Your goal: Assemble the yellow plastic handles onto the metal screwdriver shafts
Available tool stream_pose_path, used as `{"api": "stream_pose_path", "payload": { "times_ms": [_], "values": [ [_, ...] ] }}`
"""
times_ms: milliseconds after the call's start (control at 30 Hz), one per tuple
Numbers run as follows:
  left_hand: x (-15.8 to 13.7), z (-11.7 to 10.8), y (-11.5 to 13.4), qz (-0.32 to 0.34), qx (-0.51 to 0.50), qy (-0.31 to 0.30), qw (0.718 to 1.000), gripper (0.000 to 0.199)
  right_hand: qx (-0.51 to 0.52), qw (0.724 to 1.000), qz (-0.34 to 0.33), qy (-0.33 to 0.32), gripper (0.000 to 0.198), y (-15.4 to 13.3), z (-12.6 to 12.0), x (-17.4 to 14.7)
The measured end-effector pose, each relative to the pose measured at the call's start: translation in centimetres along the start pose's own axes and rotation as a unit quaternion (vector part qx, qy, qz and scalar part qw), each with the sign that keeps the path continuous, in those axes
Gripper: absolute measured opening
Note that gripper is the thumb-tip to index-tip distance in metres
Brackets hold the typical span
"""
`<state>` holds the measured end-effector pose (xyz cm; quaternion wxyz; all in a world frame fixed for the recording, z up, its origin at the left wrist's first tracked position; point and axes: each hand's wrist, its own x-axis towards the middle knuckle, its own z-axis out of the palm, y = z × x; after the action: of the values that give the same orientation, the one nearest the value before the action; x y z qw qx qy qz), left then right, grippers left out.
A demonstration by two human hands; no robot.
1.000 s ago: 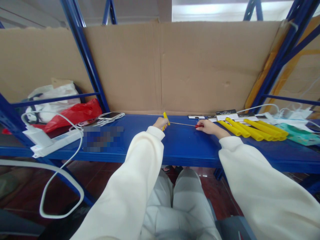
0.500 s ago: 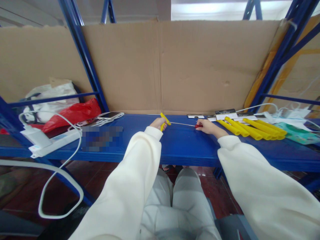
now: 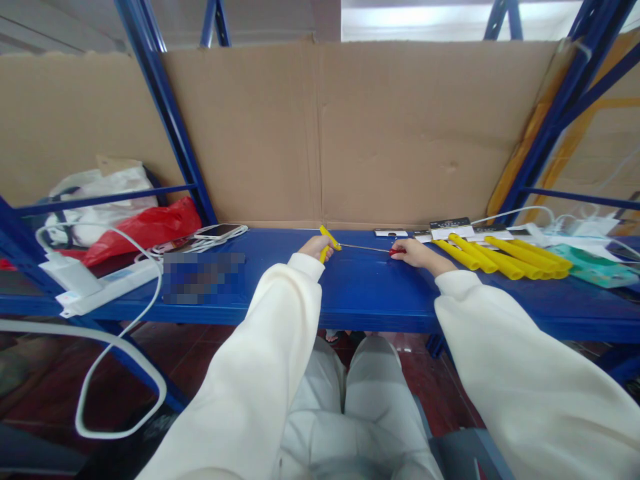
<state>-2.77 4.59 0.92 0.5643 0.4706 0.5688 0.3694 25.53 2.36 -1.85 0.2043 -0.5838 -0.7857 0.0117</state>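
Note:
In the head view, my left hand point(image 3: 314, 247) is closed around a small yellow plastic piece point(image 3: 330, 239), part of which is hidden by the fingers. My right hand point(image 3: 411, 253) grips the red handle of a screwdriver point(image 3: 365, 248). Its long metal shaft lies nearly level between the hands, and its tip meets the yellow piece. Both hands are just above the blue tabletop point(image 3: 365, 287). To the right of my right hand lie several yellow tubes point(image 3: 505, 262) side by side.
Black-and-white boxes point(image 3: 451, 229) lie behind the tubes, beside a green packet point(image 3: 600, 267). At left are a white power strip point(image 3: 110, 287), a phone point(image 3: 218, 231) with cables, and a red bag point(image 3: 150, 227). A cardboard sheet point(image 3: 320, 133) stands behind the table.
Both hands stay in place, with the screwdriver tip still at the yellow piece. The view has shifted very slightly.

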Motion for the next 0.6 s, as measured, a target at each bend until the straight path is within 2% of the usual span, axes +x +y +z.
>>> {"api": "stream_pose_path", "payload": {
  "times_ms": [267, 600],
  "values": [
    [0.1, 0.1, -0.2, 0.016, 0.015, 0.018, 1.000, 0.013, -0.005, 1.000, -0.012, -0.004, 0.010, -0.1, -0.1, -0.2],
    [-1.5, 1.0, 0.2, 0.054, 0.080, 0.062, 0.993, 0.017, 0.008, 1.000, -0.003, -0.006, 0.014, -1.0, -0.7, -0.7]
  ]
}}
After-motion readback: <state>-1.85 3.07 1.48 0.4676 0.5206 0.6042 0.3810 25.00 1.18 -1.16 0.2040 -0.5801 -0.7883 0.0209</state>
